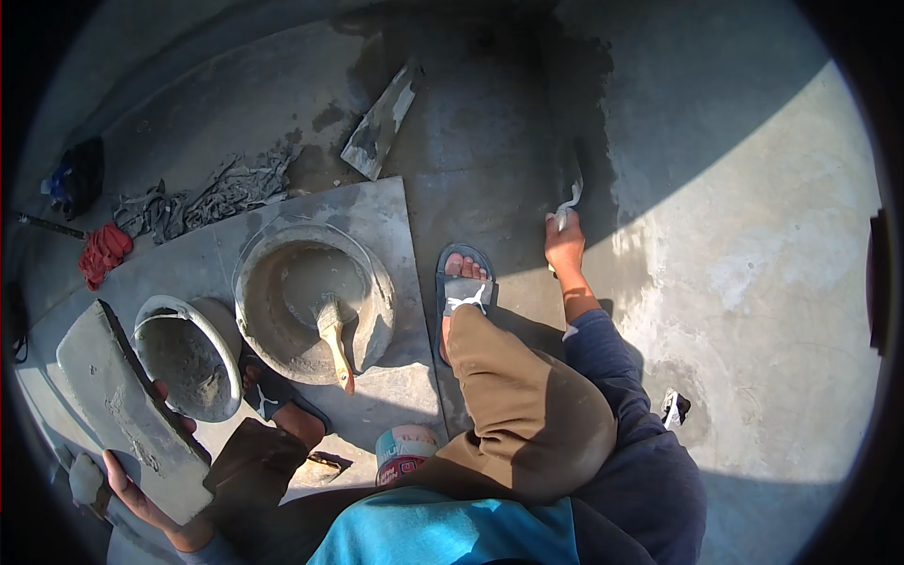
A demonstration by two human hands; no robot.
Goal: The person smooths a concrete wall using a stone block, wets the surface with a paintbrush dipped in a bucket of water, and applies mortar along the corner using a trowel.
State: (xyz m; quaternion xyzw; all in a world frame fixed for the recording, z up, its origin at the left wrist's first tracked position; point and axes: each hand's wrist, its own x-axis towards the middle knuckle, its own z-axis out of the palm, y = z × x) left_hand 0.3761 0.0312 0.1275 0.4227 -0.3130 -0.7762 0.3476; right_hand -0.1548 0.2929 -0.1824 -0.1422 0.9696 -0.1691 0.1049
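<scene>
My right hand (565, 243) is closed round the handle of a trowel (571, 196), whose blade lies against the dark, wet surface and is hard to make out. At the lower left, my left hand (141, 499) holds a grey board (132, 405) smeared with mortar, fingers and thumb on its edges. Right of the board are a small bucket (193, 358) with grey residue and a larger bucket (315, 297) holding grey mix. A brush (333, 341) with a wooden handle rests inside the larger bucket.
A mortar-stained board piece (379, 122) lies at the top. Grey rags (231, 193), a red cloth (105, 254) and a dark bag (80, 177) are at the left. A printed paint tub (405, 450) stands by my legs. My sandalled foot (466, 268) is beside a flat panel (400, 245).
</scene>
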